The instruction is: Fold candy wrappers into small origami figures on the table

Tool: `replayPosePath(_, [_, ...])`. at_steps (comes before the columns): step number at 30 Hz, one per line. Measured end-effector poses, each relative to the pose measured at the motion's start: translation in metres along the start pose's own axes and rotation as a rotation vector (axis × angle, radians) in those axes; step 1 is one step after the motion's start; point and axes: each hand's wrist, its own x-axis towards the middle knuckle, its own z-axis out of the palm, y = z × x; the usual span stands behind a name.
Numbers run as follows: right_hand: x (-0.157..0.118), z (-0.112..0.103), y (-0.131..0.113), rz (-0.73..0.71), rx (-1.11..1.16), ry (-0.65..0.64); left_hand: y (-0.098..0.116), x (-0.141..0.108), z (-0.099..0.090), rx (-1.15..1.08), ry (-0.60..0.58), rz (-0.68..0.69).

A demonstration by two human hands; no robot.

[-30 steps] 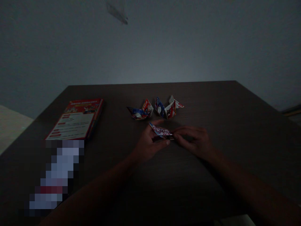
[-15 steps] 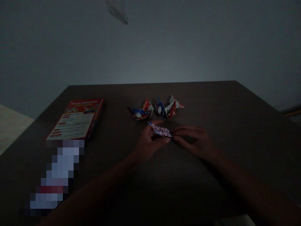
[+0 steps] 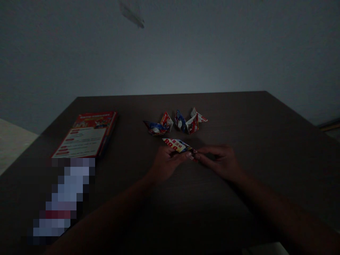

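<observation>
Between my hands is a small piece of folded printed paper (image 3: 175, 144), pointed at its left end, with red, yellow and blue print. My left hand (image 3: 166, 163) grips it from below, the thumb pressed near its right part. With fingertips pinched together, my right hand (image 3: 219, 158) holds the narrow right end. Just beyond the hands stand two folded paper shapes with upturned points: a blue and red one (image 3: 158, 128) on the left, and another (image 3: 187, 122) on the right. My fingers hide the lower side of the held paper.
A stack of red and white printed leaflets (image 3: 85, 136) lies on the left of the dark wooden table (image 3: 252, 120). Nearer, a blurred-out pale item (image 3: 67, 194) lies in front of the stack. A grey wall (image 3: 212, 49) rises behind the table.
The folded paper has been turned, so a red and yellow printed face shows in place of the purple-white patterned one. Both hands stay close together in nearly the same spot.
</observation>
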Motion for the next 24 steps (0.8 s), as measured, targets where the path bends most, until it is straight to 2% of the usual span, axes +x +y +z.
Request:
replayPosePath(6, [0.001, 0.000, -0.004, 0.097, 0.055, -0.017, 0.004, -0.003, -0.001, 0.133, 0.000, 0.041])
replayPosePath(13, [0.000, 0.002, -0.004, 0.078, 0.059, 0.054, 0.013, -0.003, 0.001, 0.082, -0.015, 0.054])
replayPosePath(24, [0.001, 0.003, -0.007, 0.070, 0.027, 0.054, 0.007, -0.002, 0.001, 0.087, -0.040, 0.049])
